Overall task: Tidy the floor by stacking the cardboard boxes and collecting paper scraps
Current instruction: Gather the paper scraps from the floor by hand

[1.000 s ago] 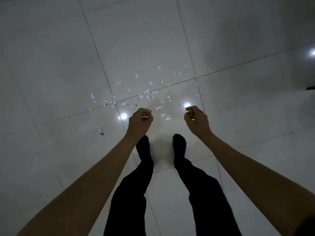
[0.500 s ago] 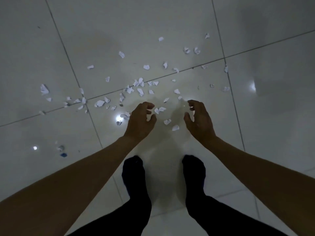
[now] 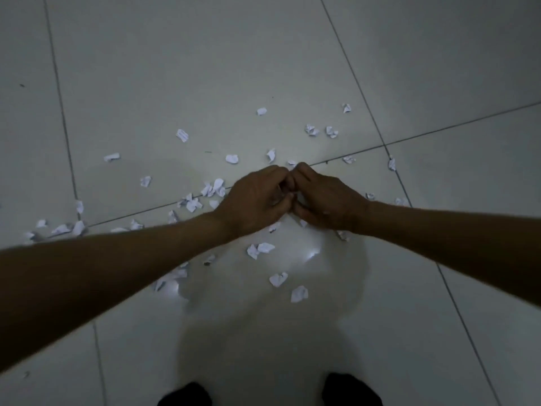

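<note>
Pinching: fingers (image 3: 282, 178) of left hand (image 3: 257, 200) and right hand (image 3: 328, 200) curl inward, tips meeting low over the tile floor (image 3: 205, 68); a pale fleck shows between them, but whether either hand holds a scrap cannot be told. Paper scraps (image 3: 234, 158): crumpled white bits, scattered around and under both hands, some near the feet (image 3: 345, 389). Cardboard boxes: none in view. Advice: rake neighbouring bits into one heap with cupped palms before lifting; single picks would likely be slow.
</note>
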`<state>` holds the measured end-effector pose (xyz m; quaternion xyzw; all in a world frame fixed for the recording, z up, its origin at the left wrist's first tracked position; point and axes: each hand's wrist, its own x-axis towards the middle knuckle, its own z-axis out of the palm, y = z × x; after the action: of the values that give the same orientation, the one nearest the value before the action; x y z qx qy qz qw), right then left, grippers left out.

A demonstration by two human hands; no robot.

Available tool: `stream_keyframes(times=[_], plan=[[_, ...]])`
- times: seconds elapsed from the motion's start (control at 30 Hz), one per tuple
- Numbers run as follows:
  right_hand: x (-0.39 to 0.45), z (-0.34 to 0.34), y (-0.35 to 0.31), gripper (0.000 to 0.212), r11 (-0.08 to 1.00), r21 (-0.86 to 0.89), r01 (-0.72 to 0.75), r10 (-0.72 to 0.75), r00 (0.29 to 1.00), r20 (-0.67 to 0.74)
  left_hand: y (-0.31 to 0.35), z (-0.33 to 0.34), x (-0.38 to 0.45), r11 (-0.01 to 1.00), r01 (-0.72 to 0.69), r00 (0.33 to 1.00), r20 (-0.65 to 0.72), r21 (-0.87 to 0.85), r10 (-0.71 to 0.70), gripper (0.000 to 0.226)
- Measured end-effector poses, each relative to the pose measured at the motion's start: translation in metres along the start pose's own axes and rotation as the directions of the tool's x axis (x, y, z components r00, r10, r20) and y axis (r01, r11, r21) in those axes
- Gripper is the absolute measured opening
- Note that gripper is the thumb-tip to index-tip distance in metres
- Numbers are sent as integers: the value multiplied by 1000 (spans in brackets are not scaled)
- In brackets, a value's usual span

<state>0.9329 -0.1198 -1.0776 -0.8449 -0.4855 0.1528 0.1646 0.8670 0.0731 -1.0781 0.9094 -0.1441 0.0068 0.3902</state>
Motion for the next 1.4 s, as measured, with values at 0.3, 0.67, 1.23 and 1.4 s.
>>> stream_keyframes(times=[0.3,0.67,1.23,1.4], plan=[[2,-35,-20,50,965,-260,31,38,966,256,0,-70,-7,953,-40,888,448,301,-104,54],[-19,-67,30,60,916,-193,-353,369,928,54,-11,-86,-6,912,-3,855,474,411,-210,71],[62,-67,64,53,736,38,-676,677,736,3,-41,-59,68,888,375,899,129,266,-418,107],[42,-27,20,60,919,111,-378,378,926,28,-43,-56,82,908,364,892,203,206,-404,99]])
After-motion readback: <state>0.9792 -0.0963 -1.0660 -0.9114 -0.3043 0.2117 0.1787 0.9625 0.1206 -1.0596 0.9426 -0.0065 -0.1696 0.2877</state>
